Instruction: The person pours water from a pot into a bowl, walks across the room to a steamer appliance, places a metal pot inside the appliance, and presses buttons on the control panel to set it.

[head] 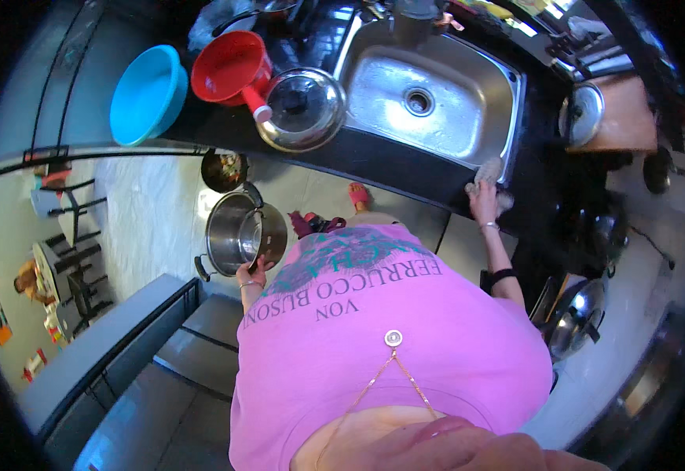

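Note:
My left hand (252, 275) grips the near rim of a deep stainless-steel pot (223, 226). The pot is tilted so its inside faces me, held beside my left hip above the floor. Two dark handles stick out from its sides. At the front right corner of the stainless-steel sink (442, 129), my right hand (483, 203) has hold of a pale cloth (488, 171). That cloth lies against the sink rim and the black counter edge. Around the sink's drain the basin looks wet.
Left of the sink stand a glass pot lid (319, 112), a red dipper (224, 68) and a blue basin (142, 97). A dark round container (224, 169) with scraps is below the counter. Another lid (587, 115) leans by a wooden board (628, 112). A person (27, 285) is far left.

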